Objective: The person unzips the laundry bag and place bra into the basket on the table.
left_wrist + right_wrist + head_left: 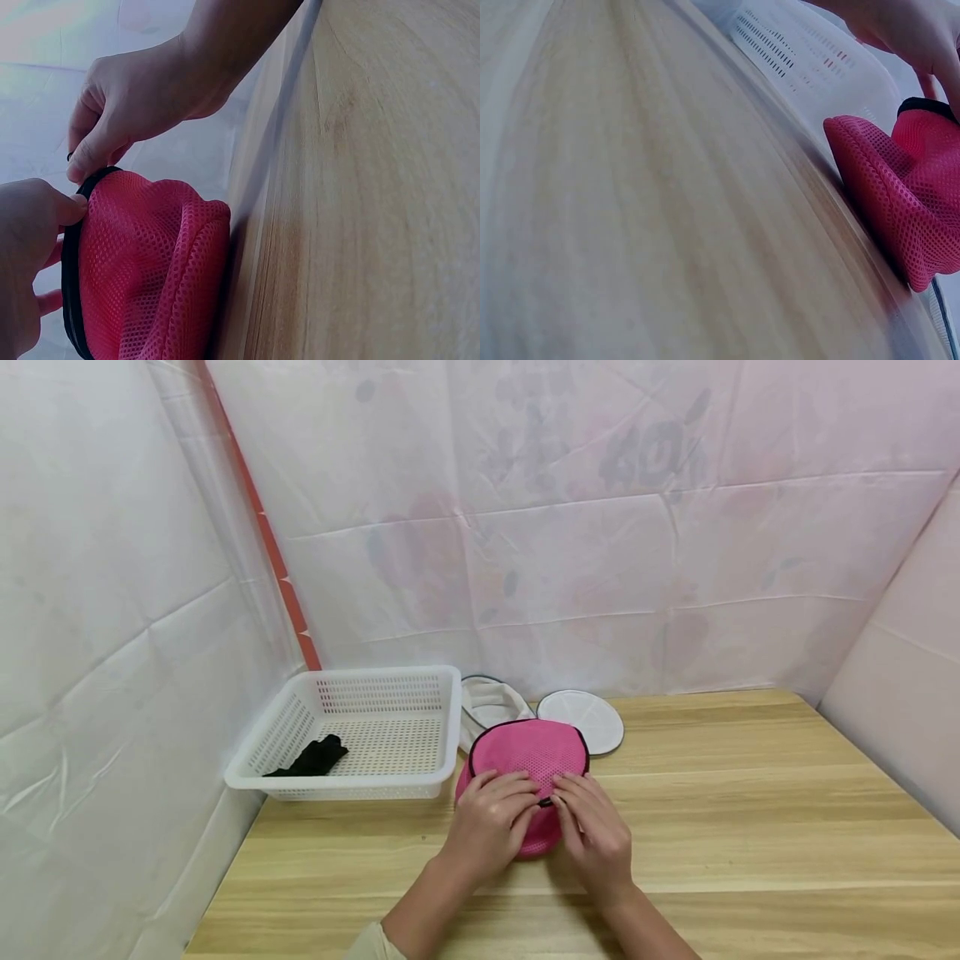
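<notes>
A pink mesh bag (528,752) with a black zipper edge round its top stands on the wooden table in the head view. At the near side of that edge, my left hand (487,822) pinches the trim between thumb and fingers. Right beside it my right hand (596,835) pinches the same black edge, and a small black bit shows by its fingers in the left wrist view. The bag's side (150,262) bulges in soft folds there. In the right wrist view the bag (900,195) partly leaves the frame, and my left hand (911,34) is above it.
A white plastic basket (450,727) stands at the left, with a black cloth (311,757) in it. Behind the pink bag lie a pale fabric bag with dark trim (491,702) and a flat white disc (588,720). White sheeting (562,568) hangs around the table (750,810).
</notes>
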Motion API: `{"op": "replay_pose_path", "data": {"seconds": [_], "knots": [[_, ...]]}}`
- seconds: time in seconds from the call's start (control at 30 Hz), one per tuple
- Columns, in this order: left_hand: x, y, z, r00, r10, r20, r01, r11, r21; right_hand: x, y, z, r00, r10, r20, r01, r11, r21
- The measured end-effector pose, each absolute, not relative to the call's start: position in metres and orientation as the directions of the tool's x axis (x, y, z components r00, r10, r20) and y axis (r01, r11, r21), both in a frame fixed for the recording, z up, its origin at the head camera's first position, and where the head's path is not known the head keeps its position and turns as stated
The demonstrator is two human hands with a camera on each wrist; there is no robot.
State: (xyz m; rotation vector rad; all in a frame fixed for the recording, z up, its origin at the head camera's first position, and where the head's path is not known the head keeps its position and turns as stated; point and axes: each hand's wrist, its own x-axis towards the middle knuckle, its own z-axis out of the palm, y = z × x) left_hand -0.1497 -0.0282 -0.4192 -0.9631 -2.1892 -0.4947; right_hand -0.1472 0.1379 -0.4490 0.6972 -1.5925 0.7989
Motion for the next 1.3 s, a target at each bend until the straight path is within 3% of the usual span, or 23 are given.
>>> {"op": "replay_pose_path", "data": {"seconds": [0.4, 0.83, 1.03, 1.3], "knots": [[-0.151, -0.03, -0.419, -0.514, 0.476, 0.714, 0.748, 0.656, 0.101, -0.151, 0.145, -0.454, -0.208, 0.055, 0.977, -0.779, 0.594, -0.199], [-0.156, -0.033, -0.419, -0.488, 0.42, 0.765, 0.746, 0.656, 0.116, -0.147, 0.138, -0.442, -0.118, 0.008, 0.993, -0.806, 0.584, -0.101], [-0.158, -0.035, -0.418, -0.445, 0.413, 0.795, 0.753, 0.653, 0.082, -0.144, 0.133, -0.436, -0.069, -0.038, 0.997, -0.81, 0.585, -0.034], [-0.154, -0.029, -0.419, -0.385, 0.486, 0.785, 0.785, 0.62, 0.001, -0.143, 0.131, -0.437, -0.063, -0.074, 0.995, -0.828, 0.561, -0.011]]}}
